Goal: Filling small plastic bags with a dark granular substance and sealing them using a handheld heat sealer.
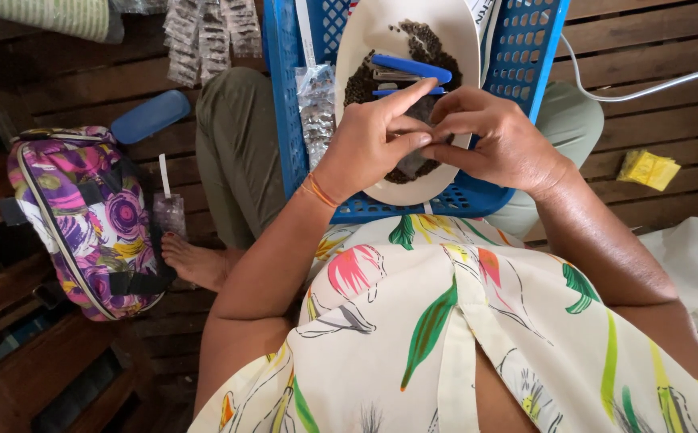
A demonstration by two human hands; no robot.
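Note:
My left hand (377, 132) and my right hand (497, 140) meet fingertip to fingertip over a white plate (365, 48) heaped with small dark grains (425, 40). Between the pinched fingers sits something small and clear; what it is I cannot make out. A blue stapler (409, 68) lies across the grains just beyond my fingers. The plate rests in a blue plastic basket (285, 120) on my lap. A strip of small filled clear packets (317, 104) lies inside the basket, left of the plate.
A flowered purple bag (84, 216) stands on the wooden floor at left, with a blue case (150, 116) behind it and a plastic cup with a straw (168, 210) beside it. More packet strips (204, 36) hang at top. A yellow packet (648, 168) and white cable (645, 88) lie at right.

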